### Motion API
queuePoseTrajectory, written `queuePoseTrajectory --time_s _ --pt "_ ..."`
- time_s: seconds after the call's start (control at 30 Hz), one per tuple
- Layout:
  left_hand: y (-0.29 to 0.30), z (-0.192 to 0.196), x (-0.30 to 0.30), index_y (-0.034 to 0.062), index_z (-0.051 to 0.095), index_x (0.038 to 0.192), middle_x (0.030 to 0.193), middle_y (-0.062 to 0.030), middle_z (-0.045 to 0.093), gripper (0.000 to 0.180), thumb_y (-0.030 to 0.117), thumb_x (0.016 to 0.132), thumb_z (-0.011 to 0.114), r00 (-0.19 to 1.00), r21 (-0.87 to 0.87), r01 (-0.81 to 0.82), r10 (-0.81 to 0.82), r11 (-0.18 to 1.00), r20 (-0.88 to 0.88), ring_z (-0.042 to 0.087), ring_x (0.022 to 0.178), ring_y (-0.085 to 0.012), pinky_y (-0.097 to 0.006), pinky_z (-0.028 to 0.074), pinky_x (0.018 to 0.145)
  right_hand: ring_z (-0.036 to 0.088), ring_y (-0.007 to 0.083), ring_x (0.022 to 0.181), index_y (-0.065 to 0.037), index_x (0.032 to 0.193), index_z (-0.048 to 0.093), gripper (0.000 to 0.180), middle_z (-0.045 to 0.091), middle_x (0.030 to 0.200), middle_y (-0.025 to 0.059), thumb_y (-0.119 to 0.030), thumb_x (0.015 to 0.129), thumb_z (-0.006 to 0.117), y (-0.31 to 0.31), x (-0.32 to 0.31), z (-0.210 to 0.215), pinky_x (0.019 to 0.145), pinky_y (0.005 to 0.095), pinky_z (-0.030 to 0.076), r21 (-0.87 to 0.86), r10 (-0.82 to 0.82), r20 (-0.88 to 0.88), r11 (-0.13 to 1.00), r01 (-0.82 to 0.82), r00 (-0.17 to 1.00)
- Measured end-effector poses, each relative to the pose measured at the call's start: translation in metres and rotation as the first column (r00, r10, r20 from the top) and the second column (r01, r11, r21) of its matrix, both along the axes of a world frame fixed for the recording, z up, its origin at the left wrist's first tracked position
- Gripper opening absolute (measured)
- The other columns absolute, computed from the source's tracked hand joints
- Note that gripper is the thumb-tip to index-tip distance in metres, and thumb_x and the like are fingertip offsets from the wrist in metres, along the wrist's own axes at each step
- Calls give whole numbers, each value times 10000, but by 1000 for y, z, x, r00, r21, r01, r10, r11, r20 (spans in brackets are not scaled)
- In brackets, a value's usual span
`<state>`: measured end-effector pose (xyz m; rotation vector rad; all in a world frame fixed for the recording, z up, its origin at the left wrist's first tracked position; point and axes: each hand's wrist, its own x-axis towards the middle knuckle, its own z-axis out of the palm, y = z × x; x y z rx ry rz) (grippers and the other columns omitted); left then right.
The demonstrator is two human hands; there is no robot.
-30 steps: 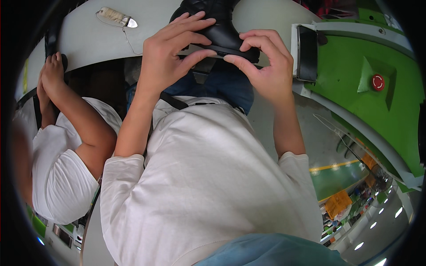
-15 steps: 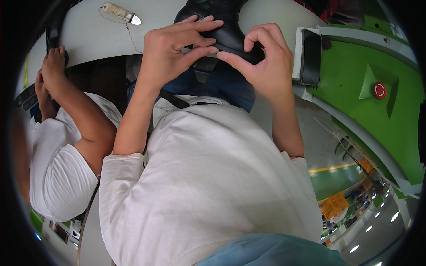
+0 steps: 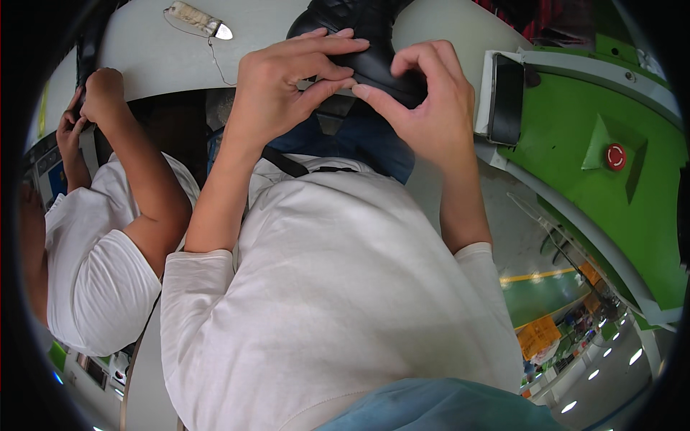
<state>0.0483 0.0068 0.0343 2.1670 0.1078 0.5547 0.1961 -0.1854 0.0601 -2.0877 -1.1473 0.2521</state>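
Both hands have shifted closer together at the frame's top centre: left hand (image 3: 287,86) and right hand (image 3: 424,100) pinch the black quilted leather boot (image 3: 366,36) over the pale worktop (image 3: 144,50), grip closed.

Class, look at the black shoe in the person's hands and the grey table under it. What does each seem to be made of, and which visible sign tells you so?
Shoe: it looks like black leather or an imitation, semi-gloss, with soft highlights and quilted stitching near the top; which of the two cannot be told. Both hands, left and right, grip it.
Table: probably laminate or painted board, smooth, matt, pale grey, without visible grain.
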Motion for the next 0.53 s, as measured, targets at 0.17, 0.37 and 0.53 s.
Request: queuePoseTrajectory --time_s 0.17,0.37,0.53 --pt "12 -6 -1 18 849 1096 1378 -137 800 280 44 825 914 997 27 33 -35 999 66 723 1364 -332 -486 497 1248 762 342 1220 -115 1371 704 675 767 1310 163 -352 812 998 -1 5 -14 965 410 619 59 53 -233 997 -40 971" --pt "47 3 -24 4 528 1617 1665 -243 562 1127 334 680 1061 981 -283 23 32 959 189 484 1605 -358 -517 318 1348 664 273 1412 4 1560 628 718 715 1491 171 -210 940 921 -26 29 -34 1225 416 497 343 243 -481 936 -75 842" --pt "56 42 -3 174 395 1739 1725 -178 515 1325 440 635 1078 993 189 -67 47 980 110 336 1689 -360 -534 217 1386 661 267 1417 53 1567 597 705 679 1540 181 -226 986 882 -27 42 -25 1212 395 506 627 559 -691 779 -4 458"
